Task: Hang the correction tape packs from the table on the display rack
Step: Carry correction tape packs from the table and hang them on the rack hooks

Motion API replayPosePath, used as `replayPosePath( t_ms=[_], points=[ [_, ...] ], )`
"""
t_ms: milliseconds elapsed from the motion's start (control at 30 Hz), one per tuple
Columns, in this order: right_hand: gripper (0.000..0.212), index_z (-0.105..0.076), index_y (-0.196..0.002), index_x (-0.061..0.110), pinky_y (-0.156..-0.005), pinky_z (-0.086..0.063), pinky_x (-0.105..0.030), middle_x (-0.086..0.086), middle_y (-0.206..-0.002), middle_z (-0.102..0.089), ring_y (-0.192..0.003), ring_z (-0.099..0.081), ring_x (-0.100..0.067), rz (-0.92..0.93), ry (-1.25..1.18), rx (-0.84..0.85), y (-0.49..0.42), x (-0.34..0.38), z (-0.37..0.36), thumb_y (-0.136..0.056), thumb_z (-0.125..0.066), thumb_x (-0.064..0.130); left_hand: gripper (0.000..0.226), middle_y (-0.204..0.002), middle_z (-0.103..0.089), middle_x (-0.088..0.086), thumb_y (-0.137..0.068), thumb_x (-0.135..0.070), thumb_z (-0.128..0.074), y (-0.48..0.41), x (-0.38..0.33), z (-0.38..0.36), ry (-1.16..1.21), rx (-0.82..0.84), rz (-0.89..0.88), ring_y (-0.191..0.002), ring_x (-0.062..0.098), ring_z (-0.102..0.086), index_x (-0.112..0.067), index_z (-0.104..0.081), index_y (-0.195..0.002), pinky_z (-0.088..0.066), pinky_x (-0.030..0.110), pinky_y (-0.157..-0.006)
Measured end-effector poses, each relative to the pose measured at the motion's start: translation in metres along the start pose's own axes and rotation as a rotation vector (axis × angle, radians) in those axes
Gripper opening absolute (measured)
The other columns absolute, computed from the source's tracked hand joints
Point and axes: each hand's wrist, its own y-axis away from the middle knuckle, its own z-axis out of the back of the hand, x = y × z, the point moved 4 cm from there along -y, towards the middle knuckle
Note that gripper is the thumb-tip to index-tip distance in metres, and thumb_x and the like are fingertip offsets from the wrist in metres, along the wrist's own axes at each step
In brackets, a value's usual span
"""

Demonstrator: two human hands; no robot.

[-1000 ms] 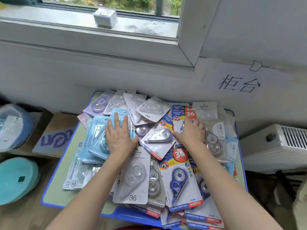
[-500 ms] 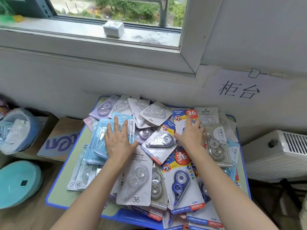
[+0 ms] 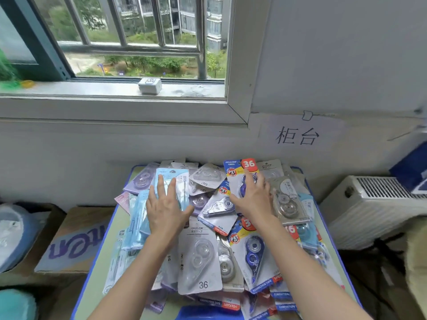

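correction tape packs heaped all over the desk. left grip: fingers spread, flat on light-blue pack, desk's far-left part. right grip: fingers draped over blue "36" pack at desk's far edge. pinching or just pressing, can't tell.

A barred window is seen at 11 o'clock, and a small white box is set on its sill. A paper sign with two handwritten characters is taped to the wall at 1 o'clock. A white radiator is placed at 3 o'clock, a cardboard box at 8 o'clock.
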Motion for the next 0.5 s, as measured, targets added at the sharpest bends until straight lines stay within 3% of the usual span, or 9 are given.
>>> replayPosePath(
  t_ms=[300,500],
  points=[
    [0.087,-0.013,-0.151,0.024,-0.111,-0.024,-0.043,-0.013,-0.155,-0.012,-0.138,-0.019,-0.035,-0.215,-0.072,-0.162,0.102,0.002,-0.003,-0.083,-0.063,0.043,0.079,-0.160,-0.002,0.002,-0.084,-0.044,-0.062,0.036,0.002,0.016,0.117,0.042,-0.367,-0.145,0.031,-0.009,-0.024,-0.022,-0.149,-0.014,0.041,-0.114],
    [0.085,-0.018,-0.151,0.023,-0.111,-0.022,-0.040,-0.013,-0.152,-0.017,-0.137,-0.023,-0.033,-0.400,-0.105,-0.304,0.208,-0.017,-0.008,-0.083,-0.062,0.046,0.079,-0.157,-0.016,0.011,-0.078,-0.042,-0.069,0.090,-0.002,0.005,0.153,0.114,-0.650,-0.142,0.033,-0.020,-0.018,-0.034,-0.145,-0.017,0.042,-0.114]
  ],
)
